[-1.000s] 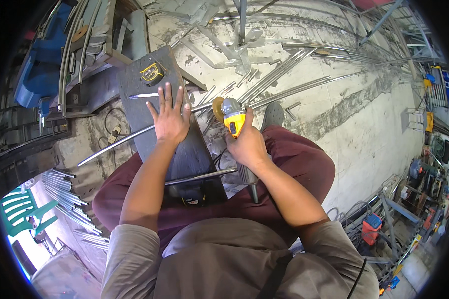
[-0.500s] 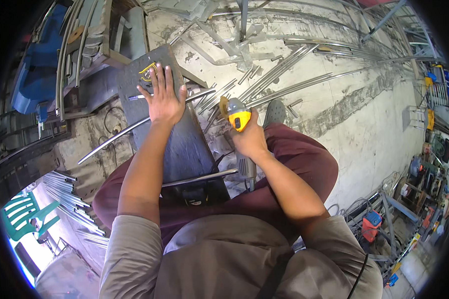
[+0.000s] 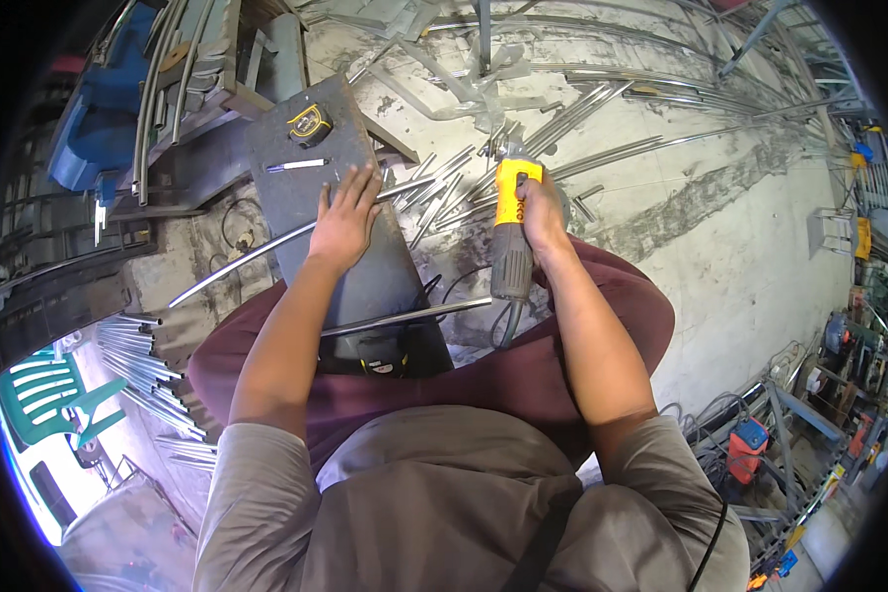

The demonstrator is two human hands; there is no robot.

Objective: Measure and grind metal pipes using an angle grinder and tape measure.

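My left hand (image 3: 347, 219) lies across a shiny metal tube (image 3: 242, 262), its fingers stretched out and pointing away from me. The tube rests slantwise over a dark bench board (image 3: 311, 109); part of it is hidden under the hand. Gripped in my right hand (image 3: 545, 215) is a yellow and grey angle grinder (image 3: 512, 252), its head pointing away from me, to the right of the board. Beyond my left fingers, a pen (image 3: 298, 165) and a yellow and black tape measure (image 3: 309, 125) lie on the board. Another tube (image 3: 409, 318) crosses the board's near end.
Cut tubes (image 3: 562, 123) lie scattered on the floor ahead. A bundle of tubes (image 3: 138, 355) and a green chair (image 3: 49, 400) are at left. Metal racking (image 3: 232, 94) stands at far left. A red and blue machine (image 3: 747, 451) sits among clutter at right.
My left hand has drawn back toward me along the board, uncovering the tape measure and pen. My right hand has shifted right and swung the grinder, so its body now shows lengthwise.
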